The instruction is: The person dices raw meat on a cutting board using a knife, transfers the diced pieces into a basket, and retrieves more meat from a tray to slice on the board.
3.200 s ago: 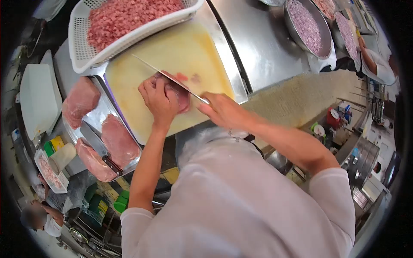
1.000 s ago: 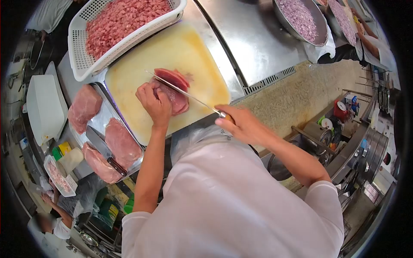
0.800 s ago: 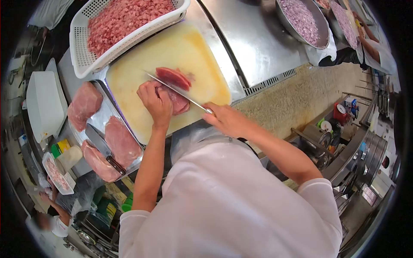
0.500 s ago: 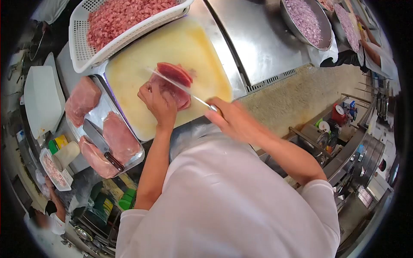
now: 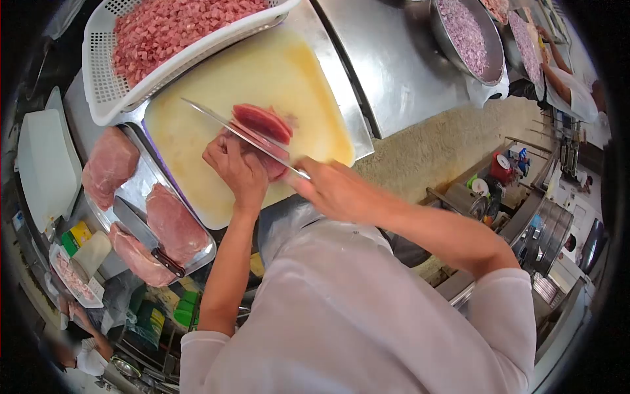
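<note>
A piece of raw red meat (image 5: 274,165) lies on the yellowed cutting board (image 5: 295,72). My left hand (image 5: 237,169) presses and holds it, fingers curled at its left side. In my right hand (image 5: 328,189) is a long knife (image 5: 210,114), gripped by a handle mostly hidden in the fist. Its thin blade runs diagonally across the meat, close to my left fingers, its tip pointing up and left over the board. Just beyond the blade, cut meat slices (image 5: 262,123) lean together.
A white perforated basket (image 5: 98,85) of diced meat stands at the board's far left. A metal tray (image 5: 157,172) holds large raw meat pieces (image 5: 110,167) and a second knife (image 5: 147,230). Metal bowls (image 5: 491,72) of chopped purplish-white food stand at upper right, near another person (image 5: 571,92).
The knife and my right hand have moved down and left, so more blade extends past the meat. My left hand stays on the meat; the whole view has shifted slightly.
</note>
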Demonstrator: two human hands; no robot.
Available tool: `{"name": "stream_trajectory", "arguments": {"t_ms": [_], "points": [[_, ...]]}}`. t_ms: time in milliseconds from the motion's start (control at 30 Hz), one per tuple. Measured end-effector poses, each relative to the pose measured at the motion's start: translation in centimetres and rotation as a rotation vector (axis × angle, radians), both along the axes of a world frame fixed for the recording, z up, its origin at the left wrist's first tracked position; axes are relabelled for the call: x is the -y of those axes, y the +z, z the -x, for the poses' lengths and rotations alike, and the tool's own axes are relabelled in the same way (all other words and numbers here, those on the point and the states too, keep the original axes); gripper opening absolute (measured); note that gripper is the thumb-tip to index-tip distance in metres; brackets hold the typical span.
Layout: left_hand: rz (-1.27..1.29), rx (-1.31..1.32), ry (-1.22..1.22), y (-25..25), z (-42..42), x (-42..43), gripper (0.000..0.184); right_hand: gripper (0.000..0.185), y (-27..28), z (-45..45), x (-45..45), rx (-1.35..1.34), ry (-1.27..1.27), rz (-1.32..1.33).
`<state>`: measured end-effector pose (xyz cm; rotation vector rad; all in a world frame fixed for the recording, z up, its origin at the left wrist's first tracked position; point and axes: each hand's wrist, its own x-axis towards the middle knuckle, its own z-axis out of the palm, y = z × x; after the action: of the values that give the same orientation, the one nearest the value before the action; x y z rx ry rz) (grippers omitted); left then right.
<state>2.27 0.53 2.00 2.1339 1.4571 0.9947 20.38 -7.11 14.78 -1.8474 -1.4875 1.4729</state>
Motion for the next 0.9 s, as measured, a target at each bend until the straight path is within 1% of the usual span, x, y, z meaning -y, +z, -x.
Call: {"name": "stream_trajectory", "arguments": {"t_ms": [67, 100, 200, 300, 400, 467, 500, 600, 700, 800, 900], "points": [[-0.001, 0.002, -0.005, -0.2, 0.2, 0.0, 0.032, 0.044, -3.1, 1.8, -1.3, 0.045, 0.013, -0.031], [-0.012, 0.004, -0.002, -0.4, 0.0, -0.5, 0.032, 0.042, -3.7, 1.7, -2.1, 0.078, 0.020, -0.062], [0.013, 0.014, 0.011, -0.5, 0.0, 0.2, 0.032, 0.040, -2.3, 1.2, -0.3, 0.095, 0.042, -0.089], [0.044, 0.029, 0.027, -0.2, -0.1, 0.8, 0.032, 0.038, 1.9, -0.9, 3.3, -0.062, 0.004, 0.120], [0.016, 0.013, 0.016, -0.6, 0.2, 0.5, 0.033, 0.044, -2.2, -0.3, 3.4, 0.053, 0.043, -0.016], [-0.022, -0.013, 0.030, -1.1, 0.4, 0.0, 0.034, 0.044, -2.5, 0.5, 0.8, 0.031, 0.043, 0.041], [-0.033, -0.008, 0.031, -1.3, 0.5, -0.4, 0.033, 0.043, -2.4, 0.6, 0.0, 0.026, 0.041, 0.063], [-0.039, 0.026, 0.028, -1.3, 0.2, -0.7, 0.031, 0.038, -1.9, 0.5, 1.6, 0.038, 0.019, -0.038], [-0.019, 0.041, 0.057, -1.3, 0.5, -0.3, 0.028, 0.039, 1.2, -0.5, 3.5, -0.016, 0.026, 0.139], [-0.031, 0.031, 0.043, -1.2, 0.4, 0.0, 0.025, 0.040, -5.6, 0.4, 3.1, 0.044, -0.014, -0.120], [-0.056, 0.041, 0.044, -0.7, 0.2, -0.4, 0.023, 0.039, -6.3, 1.3, 1.2, 0.088, -0.005, -0.114]]}}
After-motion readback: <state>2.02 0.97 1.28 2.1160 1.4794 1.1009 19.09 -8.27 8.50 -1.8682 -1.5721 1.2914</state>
